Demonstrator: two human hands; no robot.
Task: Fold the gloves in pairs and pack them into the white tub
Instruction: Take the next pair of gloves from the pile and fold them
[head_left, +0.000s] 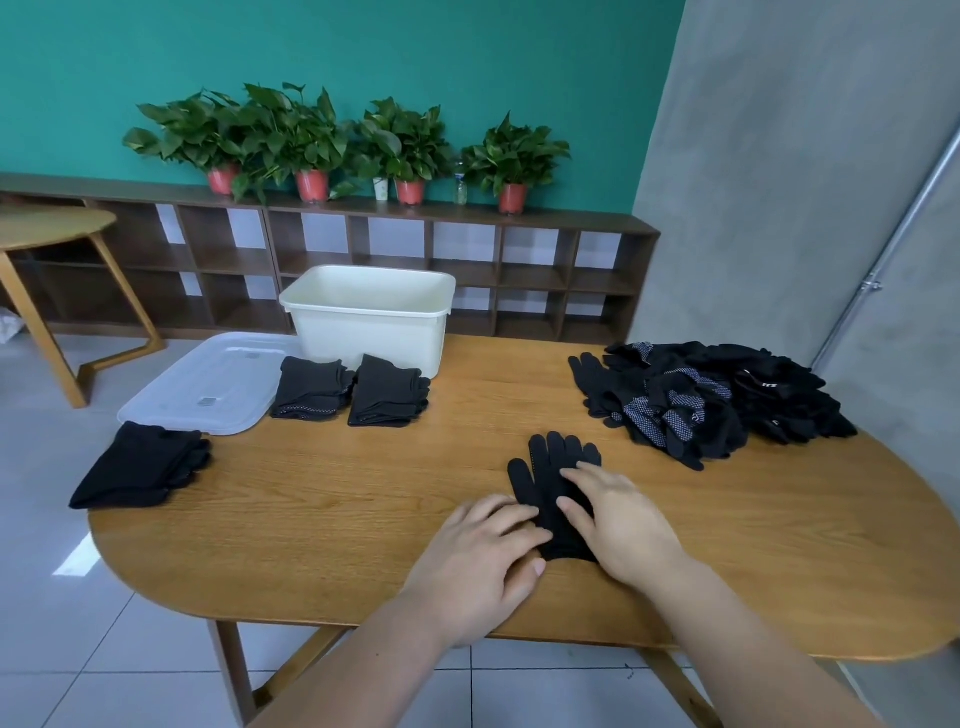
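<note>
A black glove lies flat on the wooden table near its front edge, fingers pointing away from me. My left hand rests on its cuff end from the left with the fingers laid flat. My right hand presses on the glove's right side, fingers straight. A heap of loose black gloves sits at the right. Three folded stacks lie at the left: stack, stack and stack. The white tub stands at the back of the table.
A clear plastic lid lies flat left of the tub. Behind the table runs a low brown shelf with potted plants on top. A second wooden table stands at far left. A grey wall is at the right.
</note>
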